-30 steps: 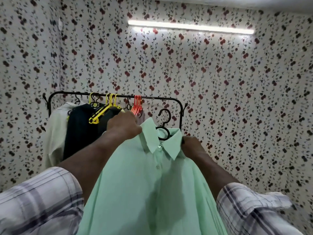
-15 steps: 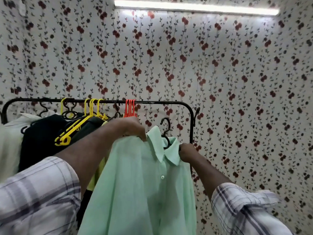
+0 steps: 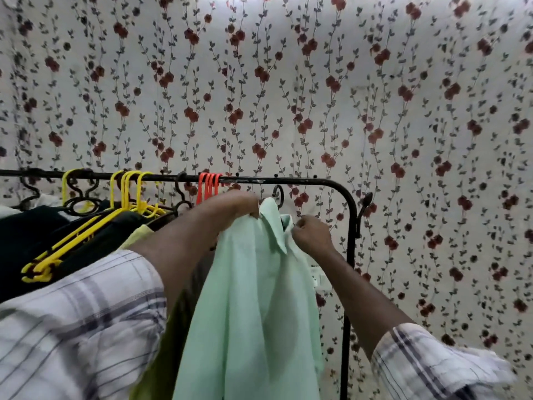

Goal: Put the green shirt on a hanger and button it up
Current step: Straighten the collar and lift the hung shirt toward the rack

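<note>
Right of the yellow hangers (image 3: 127, 194) and orange hangers (image 3: 209, 187) on the black clothes rail (image 3: 302, 179), the left hand (image 3: 239, 204) clamps one shoulder of the green shirt (image 3: 253, 298). The shirt hangs just under the rail on a black hanger (image 3: 278, 194), and the right hand (image 3: 313, 236) pinches its other side by the collar. I judge both hands should lift level and carry the hook over the rail right of the orange hangers before releasing. Compared with half a second ago, the hook sits closer beneath the rail and the shirt front hangs narrower.
</note>
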